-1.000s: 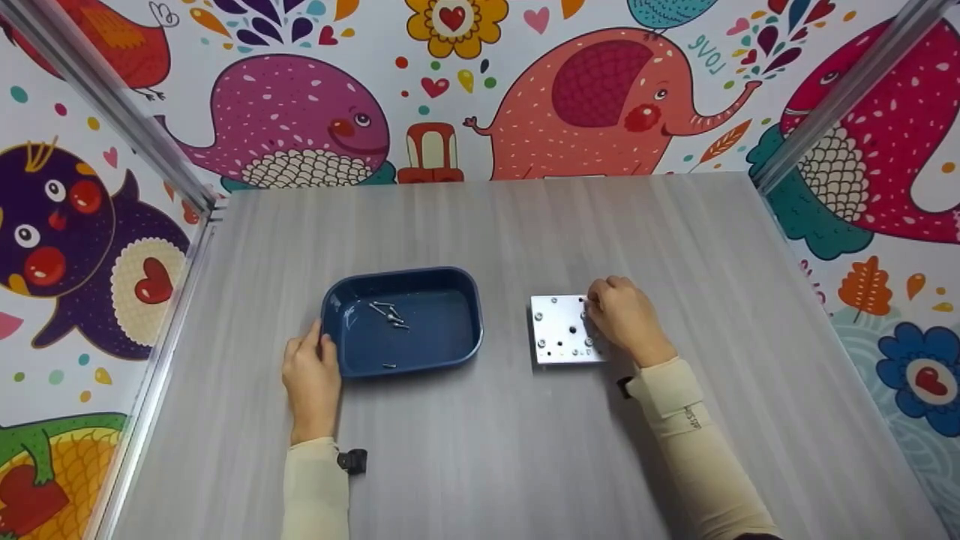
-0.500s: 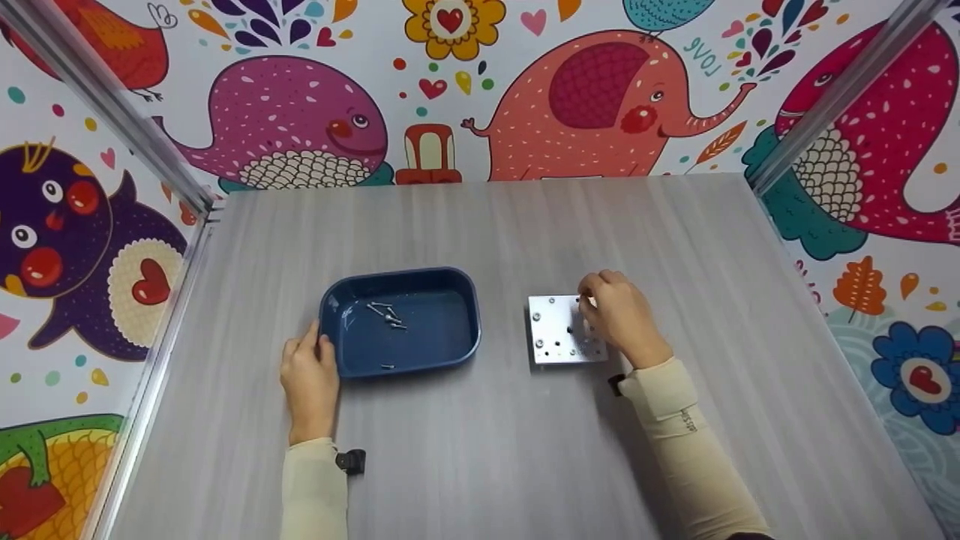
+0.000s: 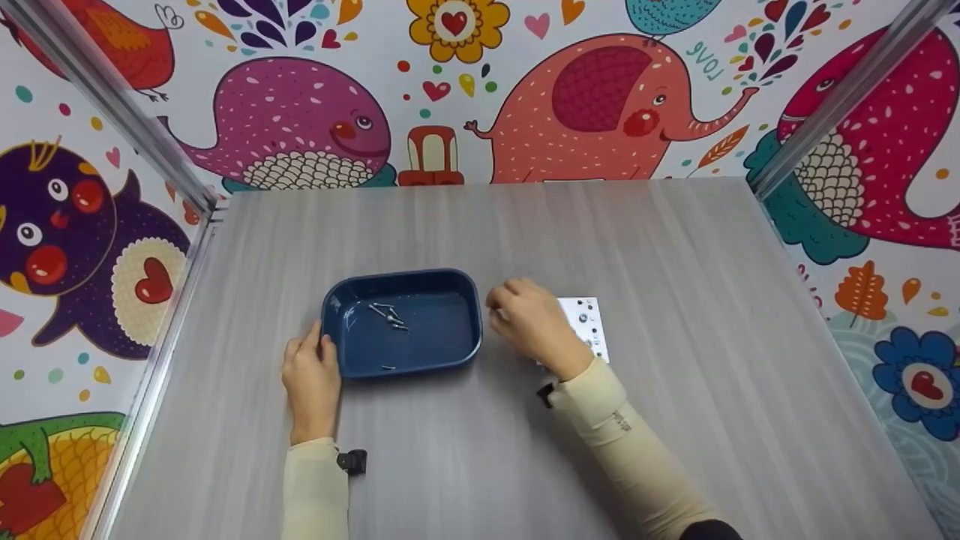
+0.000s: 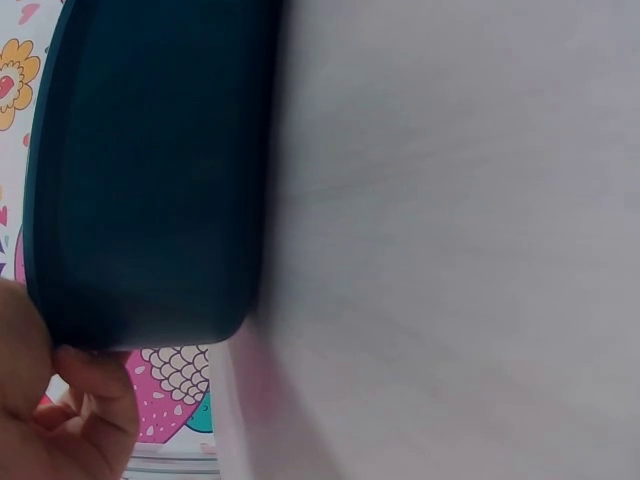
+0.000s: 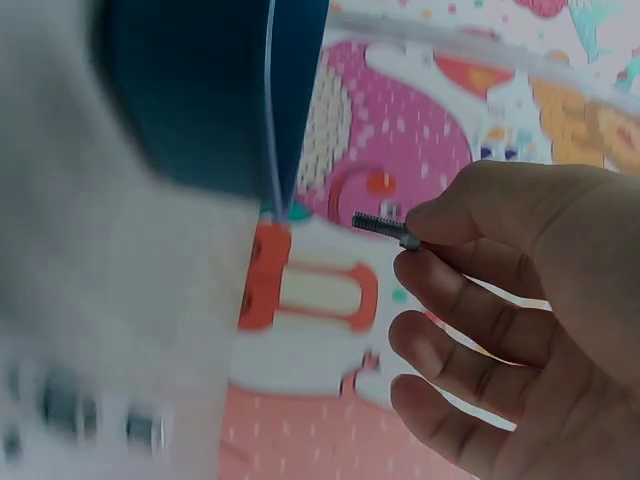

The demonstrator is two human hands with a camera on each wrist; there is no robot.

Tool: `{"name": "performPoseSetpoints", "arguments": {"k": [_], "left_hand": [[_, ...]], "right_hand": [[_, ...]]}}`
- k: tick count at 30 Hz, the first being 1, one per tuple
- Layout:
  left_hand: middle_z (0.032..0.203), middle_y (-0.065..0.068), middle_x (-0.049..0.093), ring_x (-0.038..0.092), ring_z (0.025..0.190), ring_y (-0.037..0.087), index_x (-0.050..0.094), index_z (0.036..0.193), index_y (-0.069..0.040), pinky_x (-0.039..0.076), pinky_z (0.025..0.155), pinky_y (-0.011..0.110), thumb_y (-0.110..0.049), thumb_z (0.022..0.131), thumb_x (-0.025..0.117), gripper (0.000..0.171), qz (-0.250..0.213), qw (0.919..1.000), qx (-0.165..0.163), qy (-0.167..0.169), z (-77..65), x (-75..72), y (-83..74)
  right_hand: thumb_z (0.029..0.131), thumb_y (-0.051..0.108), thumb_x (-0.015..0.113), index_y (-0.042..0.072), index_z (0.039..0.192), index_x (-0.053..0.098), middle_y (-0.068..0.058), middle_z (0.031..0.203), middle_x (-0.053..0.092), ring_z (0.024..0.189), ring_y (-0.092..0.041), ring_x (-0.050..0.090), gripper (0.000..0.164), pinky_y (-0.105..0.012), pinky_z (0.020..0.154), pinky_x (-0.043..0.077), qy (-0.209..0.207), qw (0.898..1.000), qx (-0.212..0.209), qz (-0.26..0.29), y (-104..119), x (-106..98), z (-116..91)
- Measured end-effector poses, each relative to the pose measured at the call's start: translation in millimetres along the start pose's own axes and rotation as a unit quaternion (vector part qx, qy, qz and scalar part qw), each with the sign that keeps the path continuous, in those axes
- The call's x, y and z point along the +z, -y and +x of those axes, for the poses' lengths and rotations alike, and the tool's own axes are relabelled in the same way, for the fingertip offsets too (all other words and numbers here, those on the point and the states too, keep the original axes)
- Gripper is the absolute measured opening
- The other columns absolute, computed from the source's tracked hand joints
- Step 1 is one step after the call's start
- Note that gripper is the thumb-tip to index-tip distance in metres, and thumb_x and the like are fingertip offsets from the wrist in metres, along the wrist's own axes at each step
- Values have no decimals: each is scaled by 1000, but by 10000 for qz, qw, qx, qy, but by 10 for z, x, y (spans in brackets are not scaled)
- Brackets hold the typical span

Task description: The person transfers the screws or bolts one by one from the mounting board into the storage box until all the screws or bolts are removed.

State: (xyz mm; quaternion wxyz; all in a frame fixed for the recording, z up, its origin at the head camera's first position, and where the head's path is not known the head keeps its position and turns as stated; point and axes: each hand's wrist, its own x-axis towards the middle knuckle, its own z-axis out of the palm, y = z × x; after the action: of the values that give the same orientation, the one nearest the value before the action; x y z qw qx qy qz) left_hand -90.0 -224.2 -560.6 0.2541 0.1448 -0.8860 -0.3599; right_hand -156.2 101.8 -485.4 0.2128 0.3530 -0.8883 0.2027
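Observation:
My right hand (image 3: 536,322) is just right of a dark blue plastic tray (image 3: 481,322). In the right wrist view its thumb and index finger pinch a small screw (image 5: 378,224) by the head, with the threaded end sticking out. The other fingers are loosely bent. Partly hidden beneath this hand lies a silver metal plate (image 3: 589,322) with holes and screws in it. My left hand (image 3: 311,382) holds the tray at its left end, thumb and fingers at the wall, as the left wrist view (image 4: 95,385) also shows. Several loose screws (image 3: 388,315) lie inside the tray.
One small screw (image 3: 388,367) lies apart near the tray's front wall. The grey wood-grain table (image 3: 450,465) is bordered by metal rails (image 3: 161,360) and printed panels with cartoon animals (image 3: 585,112) at the back and sides.
My right hand has lifted from the metal plate's right side and moved left toward the tray, with the screw now showing in its fingers. The left hand stays at the tray.

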Motion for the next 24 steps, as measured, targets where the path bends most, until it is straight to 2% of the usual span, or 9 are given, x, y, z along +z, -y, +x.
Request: {"name": "performPoseSetpoints", "arguments": {"k": [6,14,24], "left_hand": [[96,30,58,58,88,45,62,128,11,47,84,55,-2,97,60,33,-67,10000,-36,47,0,-4,-1],[96,31,59,58,89,47,62,128,10,46,85,56,-2,97,60,33,-73,9999,-58,60,7,-10,-2],[97,30,58,58,90,46,62,130,9,46,85,55,-3,98,59,34,-53,9999,-90,103,-1,-24,-4]], "right_hand": [[80,4,74,9,88,70,-2,83,65,71,-21,58,10,-33,59,49,243,9994,-265,-8,258,151,71],[84,9,74,10,92,70,-2,86,63,76,-19,58,9,-32,62,50,915,9956,-164,-116,424,249,72],[84,9,74,11,92,71,-1,86,63,77,-19,59,9,-33,64,51,863,9961,-169,-58,428,259,64]]}}
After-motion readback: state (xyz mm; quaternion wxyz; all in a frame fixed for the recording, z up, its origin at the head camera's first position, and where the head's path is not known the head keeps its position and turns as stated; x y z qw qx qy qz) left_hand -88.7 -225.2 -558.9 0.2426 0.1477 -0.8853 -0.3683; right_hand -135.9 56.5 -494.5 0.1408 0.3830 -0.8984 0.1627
